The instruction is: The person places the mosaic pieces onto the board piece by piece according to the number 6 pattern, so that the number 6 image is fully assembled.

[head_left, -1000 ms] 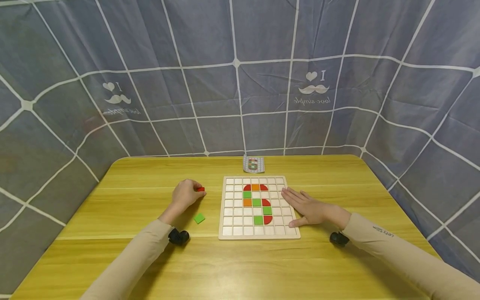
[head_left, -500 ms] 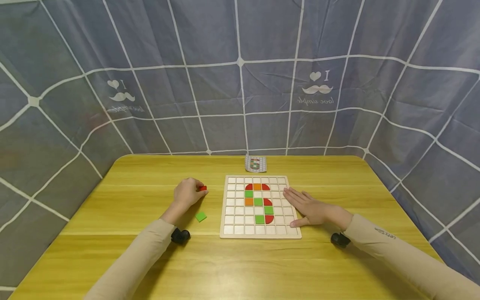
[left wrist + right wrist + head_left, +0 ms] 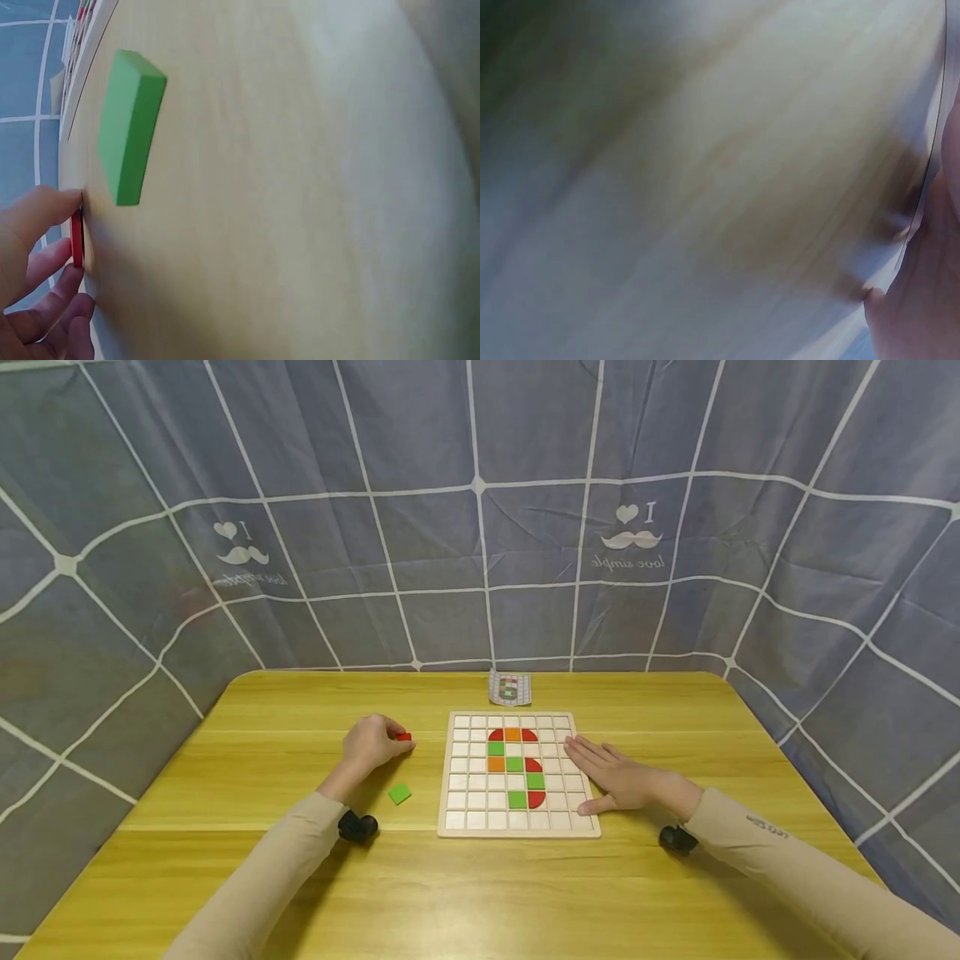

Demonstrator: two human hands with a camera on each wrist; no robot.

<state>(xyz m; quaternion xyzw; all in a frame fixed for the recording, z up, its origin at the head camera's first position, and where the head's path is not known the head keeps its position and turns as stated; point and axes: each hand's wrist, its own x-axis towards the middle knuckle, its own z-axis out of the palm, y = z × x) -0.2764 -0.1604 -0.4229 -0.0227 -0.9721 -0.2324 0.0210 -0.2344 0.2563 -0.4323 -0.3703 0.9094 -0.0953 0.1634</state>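
My left hand (image 3: 371, 743) pinches a small red piece (image 3: 403, 737) between thumb and fingers, left of a wooden grid board (image 3: 465, 820). In the left wrist view that red piece (image 3: 77, 238) is seen edge-on, low at the tabletop; its full outline is hidden. A green square tile (image 3: 400, 794) lies on the table nearer the body. My right hand (image 3: 618, 777) rests with straight fingers on the board's right edge. Red rounded pieces (image 3: 536, 799), orange squares (image 3: 496, 764) and green squares (image 3: 514, 764) sit in the board's cells, forming a curved figure.
Behind the board, near the table's far edge, lies a small card (image 3: 509, 689) printed with a coloured grid pattern. A grey curtain (image 3: 420, 543) with white lines surrounds the back and sides of the wooden table (image 3: 480, 893).
The head view shifts slightly. My left hand keeps hold of the red piece in about the same place, and the right hand stays on the board.
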